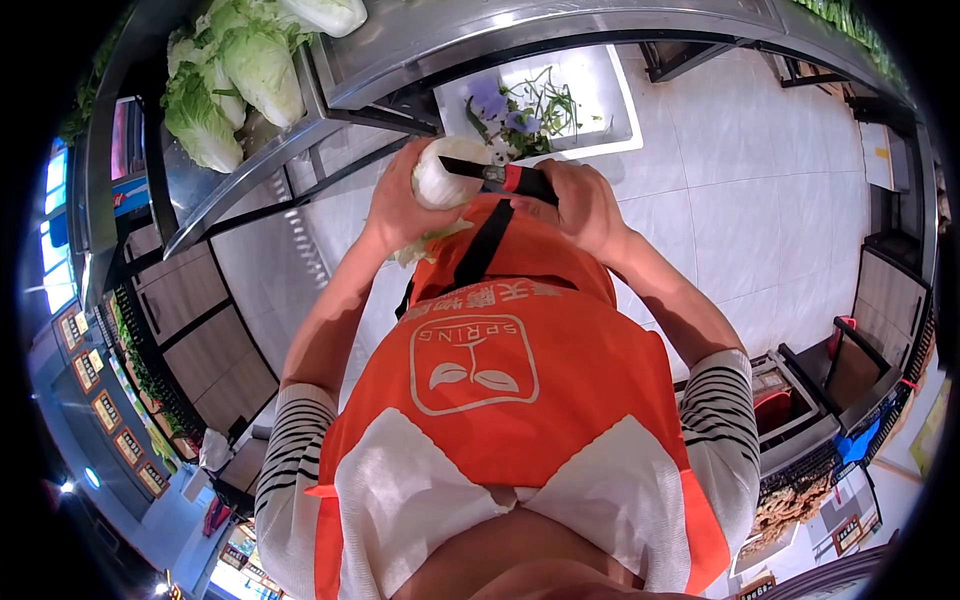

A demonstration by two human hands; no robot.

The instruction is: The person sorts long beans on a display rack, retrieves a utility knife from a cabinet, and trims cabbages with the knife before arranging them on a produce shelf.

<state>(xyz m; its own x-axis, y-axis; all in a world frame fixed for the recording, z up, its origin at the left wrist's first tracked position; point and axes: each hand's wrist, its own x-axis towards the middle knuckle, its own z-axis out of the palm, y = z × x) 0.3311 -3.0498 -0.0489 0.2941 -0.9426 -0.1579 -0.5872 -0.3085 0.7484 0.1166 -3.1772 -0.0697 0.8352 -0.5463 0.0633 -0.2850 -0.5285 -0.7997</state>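
Note:
My left hand (396, 205) is wrapped round a pale napa cabbage (447, 186), with its white base end facing up. A dark knife blade (462, 167) lies against that base. The knife's black and red handle (528, 183) is in the closed fingers of my right hand (580, 205). Some loose pale green leaf (425, 245) hangs below the cabbage, near my left wrist. Both hands are held in front of the orange apron (540, 350).
Several napa cabbages (255, 75) lie on the steel counter (420, 50) at the upper left. Below its edge, a white bin (622, 120) on the tiled floor holds green scraps and purple pieces. Wooden cabinets (205, 350) stand at the left.

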